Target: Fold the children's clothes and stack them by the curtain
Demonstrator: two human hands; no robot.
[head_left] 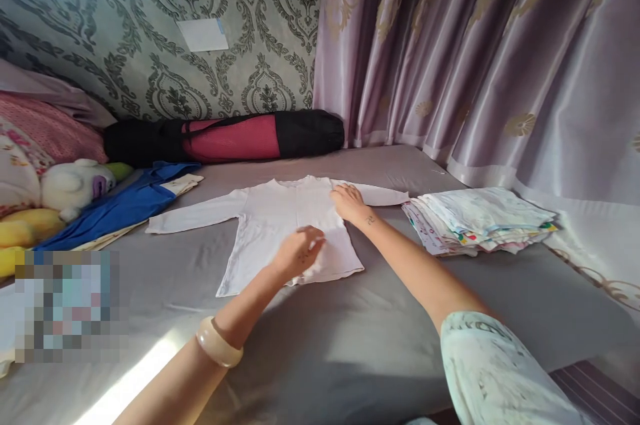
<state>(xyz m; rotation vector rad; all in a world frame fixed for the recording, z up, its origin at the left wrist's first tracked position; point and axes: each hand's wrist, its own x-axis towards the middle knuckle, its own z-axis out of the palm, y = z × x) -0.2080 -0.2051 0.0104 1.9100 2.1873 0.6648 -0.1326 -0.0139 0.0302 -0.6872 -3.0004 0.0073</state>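
A white long-sleeved shirt [275,218] lies spread flat on the grey bed sheet, both sleeves stretched out sideways and the neckline toward the wall. My left hand [301,253] is over its lower middle, fingers curled in toward the thumb on the fabric, which bunches slightly below the hand. Just inside the right sleeve's seam, my right hand [349,201] has its bent fingers closed on the shirt's cloth. Its fingertips are partly hidden. Right of the shirt, the right sleeve's cuff reaches a stack of folded patterned clothes [480,215].
A black and red long bag [230,138] lies along the wallpapered wall. To the left are blue clothing [120,201], a white plush toy [70,188] and a pink pillow [50,128]. A blurred patch covers something at lower left. Purple curtains [450,45] hang at the right.
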